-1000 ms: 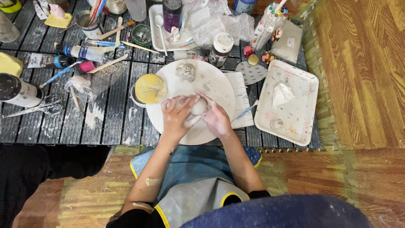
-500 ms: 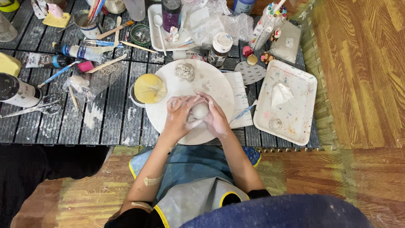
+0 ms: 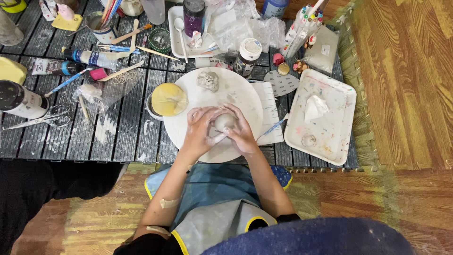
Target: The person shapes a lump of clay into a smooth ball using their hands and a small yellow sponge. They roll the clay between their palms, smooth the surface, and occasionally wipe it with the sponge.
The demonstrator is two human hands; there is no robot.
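Both of my hands cup a smooth grey ball of clay (image 3: 223,122) over a round white board (image 3: 236,92). My left hand (image 3: 200,133) wraps the ball's left side, its thumb pressed along the lower edge. My right hand (image 3: 241,131) covers the right side, fingers curled over the top. A rougher lump of grey clay (image 3: 208,80) lies apart near the board's far edge. A yellow sponge (image 3: 169,99) rests in a cup at the board's left rim.
A paint-stained white tray (image 3: 330,137) with crumpled tissue stands to the right. Scissors (image 3: 42,120), brushes, paint tubes, jars and a dark can (image 3: 19,99) crowd the slatted table's left and back. Sandpaper sheets and a blue-handled tool (image 3: 273,126) lie beside the board.
The ball has turned slightly between my palms and my fingers have shifted around it. Everything on the table stays where it was.
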